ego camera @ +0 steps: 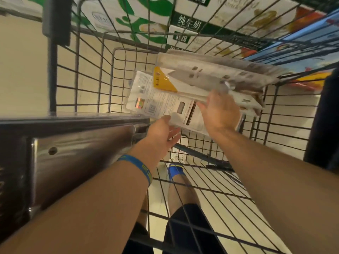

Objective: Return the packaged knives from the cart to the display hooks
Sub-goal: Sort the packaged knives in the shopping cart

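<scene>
Several packaged knives (pixel 211 76) lie stacked in the wire cart (pixel 88 76), blades in clear blister packs, one with a yellow card. The nearest package (pixel 156 99) shows its white printed back. My left hand (pixel 161 132) holds that package's near edge, thumb on top and fingers underneath. My right hand (pixel 220 112) reaches over the stack, its fingers curled over the packages and partly hidden behind them. No display hooks are in view.
The cart's dark handle bar (pixel 73 129) runs across the left. Green and white milk cartons (pixel 146 21) and blue boxes (pixel 302 50) are stacked beyond the cart's far wall. My legs and shoes show through the cart's mesh below.
</scene>
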`<state>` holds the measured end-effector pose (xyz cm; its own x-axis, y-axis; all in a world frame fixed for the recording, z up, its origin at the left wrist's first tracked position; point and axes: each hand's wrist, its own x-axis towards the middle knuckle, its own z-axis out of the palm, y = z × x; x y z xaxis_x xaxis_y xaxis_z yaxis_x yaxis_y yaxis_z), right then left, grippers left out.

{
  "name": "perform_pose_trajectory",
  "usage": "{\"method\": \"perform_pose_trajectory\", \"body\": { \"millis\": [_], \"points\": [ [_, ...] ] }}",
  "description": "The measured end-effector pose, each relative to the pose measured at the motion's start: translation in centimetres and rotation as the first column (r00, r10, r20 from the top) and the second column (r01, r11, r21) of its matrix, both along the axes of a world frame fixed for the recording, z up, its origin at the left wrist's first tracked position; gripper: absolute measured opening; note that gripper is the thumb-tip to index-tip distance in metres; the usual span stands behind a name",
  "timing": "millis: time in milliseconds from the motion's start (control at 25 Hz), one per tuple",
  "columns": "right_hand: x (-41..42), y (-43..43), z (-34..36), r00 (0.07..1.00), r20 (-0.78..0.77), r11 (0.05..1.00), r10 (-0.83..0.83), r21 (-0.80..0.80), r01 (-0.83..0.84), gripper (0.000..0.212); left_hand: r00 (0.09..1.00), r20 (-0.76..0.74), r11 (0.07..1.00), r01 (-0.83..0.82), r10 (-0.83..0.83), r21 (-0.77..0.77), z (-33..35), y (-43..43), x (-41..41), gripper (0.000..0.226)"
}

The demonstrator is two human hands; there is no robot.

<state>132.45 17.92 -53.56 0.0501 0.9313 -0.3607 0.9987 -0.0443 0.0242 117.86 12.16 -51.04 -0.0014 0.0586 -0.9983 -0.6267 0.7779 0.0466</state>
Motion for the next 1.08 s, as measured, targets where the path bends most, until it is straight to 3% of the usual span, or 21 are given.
{"method": "perform_pose_trajectory", "body": {
  "millis": [80,120,200,280,480,640,760,840,1000,1080],
  "points": [
    [-0.2,-2.3,-0.3,0.989,-0.037,0.972,-0.141,-0.198,0.131,0.038,0.999,-0.001,0.999,-0.035,0.035,-0.008,-0.3,0.1,-0.1,0.006],
    [-0.1,-3.7,-0.6,0.996,-0.051,0.968,-0.069,-0.244,0.055,0.038,0.998,0.002,0.998,-0.062,0.062,-0.015,-0.4,0.0,-0.1,0.007],
    [-0.2,-6.8,-1.1,0.982,-0.058,0.921,0.177,-0.341,-0.186,0.063,0.994,0.0,0.993,-0.109,0.109,-0.037,-0.6,-0.2,0.1,0.012],
    [-0.2,-9.4,-1.5,0.968,-0.042,0.873,0.247,-0.424,-0.241,0.087,0.995,-0.013,0.993,-0.101,0.101,-0.056,-0.6,-0.5,0.2,0.016],
    [0.1,-8.4,-1.9,0.982,0.132,0.952,0.137,-0.293,-0.093,0.091,1.0,0.02,1.0,-0.015,0.016,-0.021,-0.2,-1.3,0.1,0.007],
    [0.4,-3.9,-1.6,0.979,0.189,0.946,0.079,-0.324,-0.013,0.08,0.972,-0.005,0.963,0.234,-0.236,0.134,0.1,-1.1,0.6,0.013],
    [0.2,-2.2,0.2,0.993,0.066,0.955,-0.102,-0.273,0.116,0.042,0.962,-0.057,0.938,0.273,-0.267,0.212,0.9,-0.6,1.0,0.028],
    [0.1,-1.2,1.9,0.948,-0.089,0.933,-0.307,-0.224,0.281,0.019,0.967,-0.077,0.931,0.256,-0.245,0.261,1.6,-0.3,0.9,0.032],
    [-0.7,-0.1,5.9,0.688,-0.411,0.799,-0.598,-0.235,0.554,0.024,0.9,-0.221,0.876,0.423,-0.376,0.233,4.4,-0.6,0.9,0.035],
    [-1.6,-0.9,8.2,0.708,-0.439,0.832,-0.553,-0.248,0.496,0.022,0.91,-0.176,0.886,0.408,-0.375,0.22,6.9,-1.3,0.5,0.027]
  ]
}}
